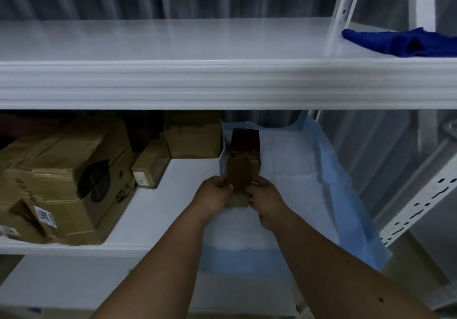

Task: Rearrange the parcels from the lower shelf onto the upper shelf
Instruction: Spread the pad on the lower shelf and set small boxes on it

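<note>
A narrow brown cardboard parcel [243, 160] sits on the lower shelf [153, 210], over a blue and white pad [296, 170]. My left hand [214, 195] grips its near left side and my right hand [265, 200] grips its near right side. Other cardboard parcels stay on the lower shelf to the left: a big box [66, 177] with a dark round print, a small flat one [149, 164], and a box [193, 134] at the back. The white upper shelf [173, 41] is above, with no parcels on the visible part.
A dark blue cloth [405, 41] lies at the right end of the upper shelf beside a white upright post [342, 12]. Perforated grey metal rails [420, 200] stand to the right of the lower shelf. The upper shelf's thick front lip [222, 84] overhangs the parcels.
</note>
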